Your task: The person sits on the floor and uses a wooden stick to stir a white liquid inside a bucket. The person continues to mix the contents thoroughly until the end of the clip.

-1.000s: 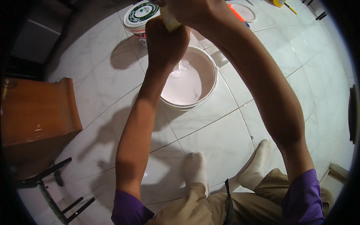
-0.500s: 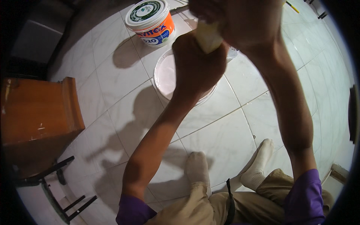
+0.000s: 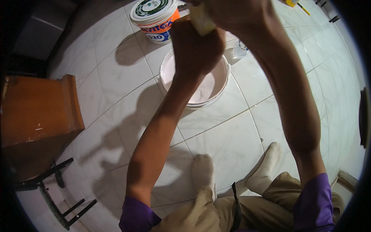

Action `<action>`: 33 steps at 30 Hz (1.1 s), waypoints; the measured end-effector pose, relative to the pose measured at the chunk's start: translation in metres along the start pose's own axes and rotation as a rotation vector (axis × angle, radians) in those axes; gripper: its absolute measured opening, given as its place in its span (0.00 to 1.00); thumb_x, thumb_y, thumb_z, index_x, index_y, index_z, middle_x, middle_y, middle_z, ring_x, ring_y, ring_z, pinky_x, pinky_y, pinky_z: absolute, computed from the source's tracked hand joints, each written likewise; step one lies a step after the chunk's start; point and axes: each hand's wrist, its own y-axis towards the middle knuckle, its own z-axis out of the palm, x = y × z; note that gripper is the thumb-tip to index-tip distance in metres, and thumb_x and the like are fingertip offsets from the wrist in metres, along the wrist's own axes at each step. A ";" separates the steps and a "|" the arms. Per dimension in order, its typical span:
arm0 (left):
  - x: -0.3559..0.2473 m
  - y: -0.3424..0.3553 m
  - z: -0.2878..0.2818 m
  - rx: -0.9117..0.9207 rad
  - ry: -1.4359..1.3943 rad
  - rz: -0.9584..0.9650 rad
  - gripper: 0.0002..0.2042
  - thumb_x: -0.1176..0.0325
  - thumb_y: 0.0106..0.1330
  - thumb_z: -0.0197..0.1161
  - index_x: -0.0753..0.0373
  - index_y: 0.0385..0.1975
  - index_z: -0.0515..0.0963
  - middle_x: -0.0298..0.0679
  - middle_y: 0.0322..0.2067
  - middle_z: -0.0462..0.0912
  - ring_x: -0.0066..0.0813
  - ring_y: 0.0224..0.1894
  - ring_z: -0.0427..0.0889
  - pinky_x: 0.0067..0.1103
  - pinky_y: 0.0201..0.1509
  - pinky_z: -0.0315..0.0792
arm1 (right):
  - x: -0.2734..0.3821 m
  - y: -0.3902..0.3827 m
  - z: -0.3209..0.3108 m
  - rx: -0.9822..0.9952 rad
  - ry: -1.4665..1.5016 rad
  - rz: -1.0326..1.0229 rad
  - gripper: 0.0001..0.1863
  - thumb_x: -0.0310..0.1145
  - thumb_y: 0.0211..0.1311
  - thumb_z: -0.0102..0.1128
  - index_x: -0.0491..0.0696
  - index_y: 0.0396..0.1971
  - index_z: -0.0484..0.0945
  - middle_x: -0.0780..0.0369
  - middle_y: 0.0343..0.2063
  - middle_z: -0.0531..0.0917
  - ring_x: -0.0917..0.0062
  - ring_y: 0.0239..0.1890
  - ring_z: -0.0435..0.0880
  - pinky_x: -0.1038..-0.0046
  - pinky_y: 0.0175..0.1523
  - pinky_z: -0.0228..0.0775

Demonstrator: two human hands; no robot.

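Both arms reach up to the top of the view. My left hand (image 3: 199,48) is closed around a pale yellow, block-like object (image 3: 202,22) whose kind I cannot make out. Close against the same object is my right hand (image 3: 243,15), with its fingers mostly hidden at the upper edge. Below my left hand, a white open bucket (image 3: 203,104) stands on the floor. Pale pink paint (image 3: 205,87) lies in it, partly hidden by my left hand and wrist.
A lidded white and orange bucket (image 3: 164,25) stands behind the open one. Beside the open bucket is a clear plastic bottle (image 3: 240,50). A brown wooden cabinet (image 3: 38,112) and a black metal frame (image 3: 54,201) are on the left. A thin yellow stick (image 3: 303,9) lies far right.
Both hands have moved up and slightly left with the pale yellow object. More of the open bucket, its paint and the clear bottle now shows.
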 end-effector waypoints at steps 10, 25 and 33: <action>-0.008 -0.014 -0.016 -0.014 0.149 -0.131 0.10 0.69 0.59 0.65 0.70 0.23 0.78 0.44 0.19 0.83 0.29 0.24 0.85 0.25 0.27 0.72 | 0.000 -0.006 -0.014 0.113 0.350 0.082 0.16 0.41 0.60 0.50 0.48 0.16 0.69 0.70 0.15 0.65 0.85 0.19 0.61 0.75 0.24 0.54; -0.001 0.003 0.023 -0.024 0.141 0.058 0.11 0.69 0.51 0.65 0.68 0.15 0.75 0.47 0.13 0.78 0.43 0.19 0.83 0.28 0.25 0.74 | -0.007 -0.002 -0.043 0.087 0.278 0.052 0.12 0.35 0.68 0.46 0.50 0.23 0.63 0.69 0.12 0.61 0.85 0.11 0.57 0.78 0.17 0.52; 0.003 0.006 0.048 -0.027 0.056 0.220 0.09 0.70 0.49 0.64 0.67 0.15 0.73 0.47 0.13 0.75 0.46 0.19 0.80 0.31 0.24 0.72 | -0.007 -0.005 -0.034 0.128 0.361 0.166 0.12 0.34 0.69 0.45 0.49 0.23 0.63 0.69 0.13 0.60 0.86 0.12 0.56 0.79 0.18 0.51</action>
